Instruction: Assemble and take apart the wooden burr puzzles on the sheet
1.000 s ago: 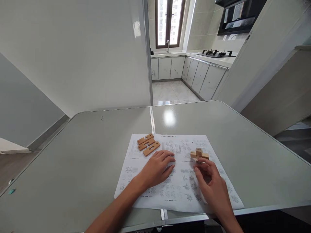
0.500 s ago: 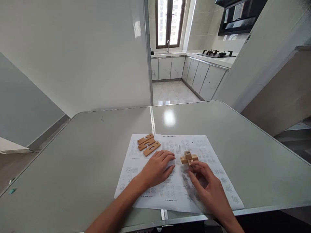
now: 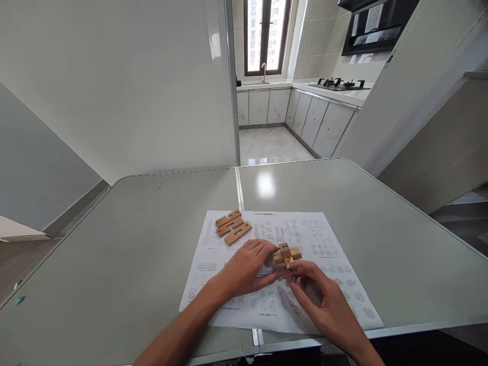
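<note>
A small wooden cross-shaped puzzle assembly (image 3: 286, 253) stands on a printed instruction sheet (image 3: 324, 244) in front of me. My right hand (image 3: 324, 305) pinches its near end with fingertips. My left hand (image 3: 246, 267) rests on the sheet beside it, fingers curled, their tips touching the puzzle's left side. Three loose notched wooden pieces (image 3: 232, 227) lie together on the sheet's far left corner, apart from both hands.
The sheet lies on a grey folding table (image 3: 133, 239) with a centre seam and metal rim. A white wall panel stands behind the table to the left. An open doorway leads into a kitchen with cabinets (image 3: 305, 114), a sink and a hob.
My right hand has slid the cross-shaped puzzle leftward across the sheet until it meets my left hand's fingertips. The left hand and the loose pieces stayed put.
</note>
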`<state>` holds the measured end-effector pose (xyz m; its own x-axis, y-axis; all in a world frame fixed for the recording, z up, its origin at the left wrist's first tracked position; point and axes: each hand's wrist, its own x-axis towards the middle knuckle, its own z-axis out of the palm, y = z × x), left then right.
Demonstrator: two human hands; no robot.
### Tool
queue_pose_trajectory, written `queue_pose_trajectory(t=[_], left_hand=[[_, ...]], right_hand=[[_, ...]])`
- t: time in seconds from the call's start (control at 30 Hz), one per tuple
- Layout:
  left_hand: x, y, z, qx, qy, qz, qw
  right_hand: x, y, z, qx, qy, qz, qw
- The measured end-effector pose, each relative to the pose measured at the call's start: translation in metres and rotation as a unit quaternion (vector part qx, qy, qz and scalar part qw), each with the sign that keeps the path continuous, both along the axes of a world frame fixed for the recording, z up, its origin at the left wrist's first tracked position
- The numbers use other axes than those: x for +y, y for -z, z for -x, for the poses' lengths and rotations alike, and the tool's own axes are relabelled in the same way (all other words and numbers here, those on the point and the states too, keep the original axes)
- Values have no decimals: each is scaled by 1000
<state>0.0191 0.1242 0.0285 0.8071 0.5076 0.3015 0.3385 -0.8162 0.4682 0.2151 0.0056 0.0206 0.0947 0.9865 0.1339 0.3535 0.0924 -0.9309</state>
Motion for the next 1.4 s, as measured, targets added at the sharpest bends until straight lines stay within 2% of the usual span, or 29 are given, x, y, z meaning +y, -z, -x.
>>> queue_pose_trajectory(t=[0.2,0.37,0.6,0.8,0.97,1.2,1.3,1.4], left_hand=[[1,2,0,-2,17,-20,1000],[2,4,1,-7,16,-37,999],[1,5,1,-26,21,-46,998],[0,3,-1,-29,18,-45,998],[-4,-1,0,-28,3,6,1000],[-7,0,3,-63,-52,126,989],[-7,-2,4,-60,-39,157,985],[-8,-7,3,-47,-5,153,987]], right_hand=[[1,2,-6,-6,-64,-4,998],[1,3,-6,-2,-73,-4,997],[0,-1,0,-15,-21,-4,1000],[2,-1,-1,-20,-13,-7,1000],[2,-1,-4,-33,-32,-1,999],[3,-5,-5,-32,-72,5,997],[2,-6,-5,-27,-95,9,995],[2,-4,-6,-17,-118,5,993]])
